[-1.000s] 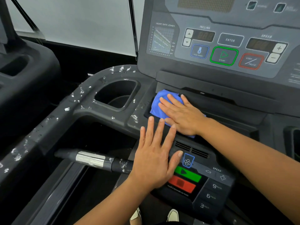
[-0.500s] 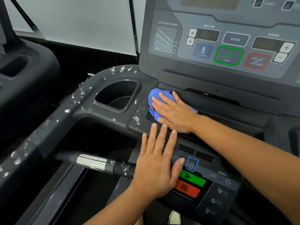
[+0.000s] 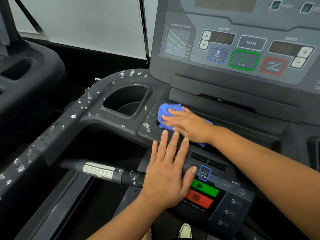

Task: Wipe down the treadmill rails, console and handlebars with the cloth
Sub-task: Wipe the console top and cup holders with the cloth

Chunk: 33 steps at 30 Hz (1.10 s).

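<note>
A blue cloth lies bunched in the tray ledge below the treadmill console. My right hand presses flat on the cloth with straight fingers, its arm crossing in from the right. My left hand rests flat with fingers spread on the lower control panel, just below the right hand. The curved left handlebar is speckled with white flecks. A short grip bar with a silver sensor juts left from under my left hand.
A cup holder opens left of the cloth. Another dark machine stands at the far left. A light wall panel and a black pole rise behind. A shoe shows at the bottom.
My right hand has slid the cloth leftward along the ledge, toward the cup holder. My left hand stays planted on the lower panel.
</note>
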### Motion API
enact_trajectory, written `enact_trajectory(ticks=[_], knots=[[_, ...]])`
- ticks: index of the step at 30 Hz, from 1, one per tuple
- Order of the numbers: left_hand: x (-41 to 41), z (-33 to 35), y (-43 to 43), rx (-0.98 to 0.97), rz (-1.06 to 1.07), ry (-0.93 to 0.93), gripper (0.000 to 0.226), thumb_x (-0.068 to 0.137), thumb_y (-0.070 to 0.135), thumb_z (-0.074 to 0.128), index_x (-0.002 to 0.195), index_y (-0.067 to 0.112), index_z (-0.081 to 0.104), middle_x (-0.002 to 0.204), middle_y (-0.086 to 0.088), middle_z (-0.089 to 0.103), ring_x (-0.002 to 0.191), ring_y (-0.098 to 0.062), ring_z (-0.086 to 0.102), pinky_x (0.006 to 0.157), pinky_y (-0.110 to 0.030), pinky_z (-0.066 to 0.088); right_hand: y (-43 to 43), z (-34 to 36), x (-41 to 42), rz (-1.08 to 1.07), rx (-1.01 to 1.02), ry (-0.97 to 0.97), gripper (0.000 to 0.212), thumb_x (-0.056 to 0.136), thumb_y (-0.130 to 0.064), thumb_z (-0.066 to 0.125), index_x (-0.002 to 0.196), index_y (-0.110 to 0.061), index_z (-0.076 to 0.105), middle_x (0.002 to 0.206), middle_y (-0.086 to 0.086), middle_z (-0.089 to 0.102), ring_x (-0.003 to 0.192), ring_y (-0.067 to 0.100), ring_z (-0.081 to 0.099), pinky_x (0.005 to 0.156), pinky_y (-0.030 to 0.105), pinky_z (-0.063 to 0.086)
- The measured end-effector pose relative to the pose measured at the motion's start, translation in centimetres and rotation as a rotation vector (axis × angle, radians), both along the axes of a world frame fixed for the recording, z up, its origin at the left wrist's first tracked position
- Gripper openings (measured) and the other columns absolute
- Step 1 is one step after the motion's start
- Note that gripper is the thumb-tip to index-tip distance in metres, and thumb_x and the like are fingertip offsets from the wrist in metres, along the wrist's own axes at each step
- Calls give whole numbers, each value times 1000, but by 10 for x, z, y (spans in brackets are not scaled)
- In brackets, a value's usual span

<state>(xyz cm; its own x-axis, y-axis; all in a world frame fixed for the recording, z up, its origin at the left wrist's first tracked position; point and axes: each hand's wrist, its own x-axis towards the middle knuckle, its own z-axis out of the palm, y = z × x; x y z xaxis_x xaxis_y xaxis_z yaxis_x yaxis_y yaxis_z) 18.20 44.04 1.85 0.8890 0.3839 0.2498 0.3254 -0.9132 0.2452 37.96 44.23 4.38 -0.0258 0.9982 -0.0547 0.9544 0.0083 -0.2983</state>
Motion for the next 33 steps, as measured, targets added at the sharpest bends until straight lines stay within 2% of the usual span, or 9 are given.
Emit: enact_trajectory(ticks=[3, 7, 9, 13, 16, 20, 23, 27, 33], knots=[[0, 2, 1, -31, -22, 6, 65, 97, 52, 30, 150, 16, 22, 158, -10, 16, 147, -29, 0, 115, -54, 19, -17, -2, 7, -50, 102, 212, 30, 93, -16, 50, 118, -13, 66, 119, 13, 63, 122, 29, 52, 102, 40, 38], [-1, 7, 9, -188, -56, -82, 65, 97, 53, 30, 150, 18, 21, 159, -4, 11, 147, -23, -5, 117, -42, 15, -23, 12, 12, -155, 72, 326, 25, 93, -11, 54, 110, -21, 70, 89, -2, 59, 86, 9, 57, 84, 24, 39], [-1, 14, 15, -321, -28, -163, 66, 96, 54, 28, 149, 16, 26, 158, -2, 14, 147, -20, -2, 117, -27, 10, -15, 20, 6, -183, 120, 456, 26, 91, -13, 50, 107, -18, 70, 91, -13, 65, 89, -4, 59, 85, 16, 39], [6, 33, 38, -545, 152, -353, 57, 89, 54, 35, 132, 17, 46, 131, 1, 40, 127, -13, 33, 106, -14, 23, 7, 32, -9, -341, 298, 614, 27, 92, -9, 48, 102, -19, 71, 99, -4, 71, 96, 6, 61, 91, 24, 45], [17, 50, 54, -960, 229, -410, 31, 89, 54, 42, 111, 36, 53, 113, 12, 57, 112, -5, 50, 100, -24, 37, 17, 36, -22, -508, 299, 914, 29, 94, -11, 48, 93, -29, 70, 99, 1, 71, 99, 18, 63, 94, 37, 47], [30, 51, 73, -1238, 195, -467, 43, 78, 48, 64, 109, 20, 57, 105, 4, 67, 99, -13, 64, 91, -41, 50, 25, 40, -39, -588, 287, 1383, 22, 96, -9, 48, 96, -17, 69, 96, 0, 69, 90, 8, 65, 87, 26, 51], [34, 51, 79, -1117, 248, -458, 37, 73, 29, 69, 99, 11, 50, 95, -10, 63, 85, -22, 63, 81, -50, 54, 27, 37, -42, -635, 318, 1217, 41, 87, 11, 45, 116, -11, 63, 106, -2, 64, 106, 11, 60, 93, 25, 49], [37, 55, 96, -1014, 276, -440, 42, 67, 20, 66, 107, 10, 55, 102, -11, 64, 94, -28, 63, 82, -51, 53, 28, 37, -40, -773, 418, 982, 52, 75, 19, 40, 111, -9, 66, 102, 0, 65, 98, 11, 61, 85, 19, 49], [38, 49, 136, -614, 374, -294, 65, 86, 6, 59, 145, 16, 35, 136, -8, 47, 114, -22, 54, 99, -29, 41, 22, 36, -38, -824, 337, 574, 36, 81, 8, 51, 104, -12, 69, 100, 3, 67, 93, 17, 58, 79, 23, 46]])
